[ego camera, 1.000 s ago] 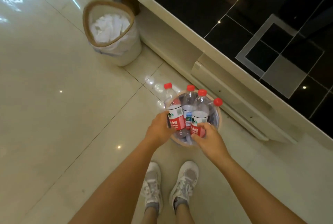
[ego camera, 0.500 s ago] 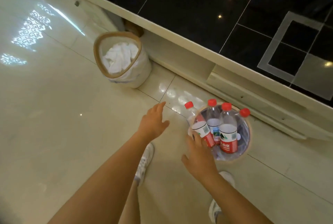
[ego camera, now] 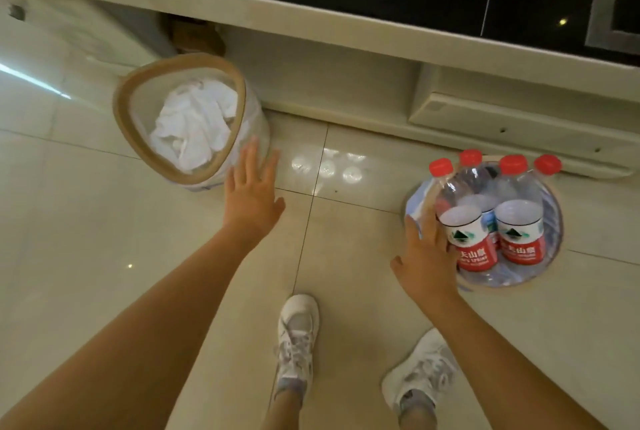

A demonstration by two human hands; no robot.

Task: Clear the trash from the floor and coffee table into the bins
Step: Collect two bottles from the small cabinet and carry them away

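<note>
At the upper left of the frame stood a rounded-triangular bin (ego camera: pixel 188 118) with a tan rim and a clear plastic liner, holding crumpled white paper (ego camera: pixel 194 126). The left hand (ego camera: pixel 251 192) was stretched toward it with fingers straight and spread, holding nothing, its fingertips overlapping the bin's lower right edge. At the right of the frame a round bin (ego camera: pixel 485 222), also lined with crinkled clear plastic, held four clear plastic bottles (ego camera: pixel 491 225) standing upright, with red caps and red-and-white labels. The right hand (ego camera: pixel 427 256) lay flat against the nearest bottle and the bin's left rim, fingers extended rather than curled. Both bins sat on glossy cream floor tiles (ego camera: pixel 86 222) beside a pale cabinet (ego camera: pixel 346 35) with a shiny black top. Two white laced sneakers (ego camera: pixel 298 336) showed at the bottom.
</note>
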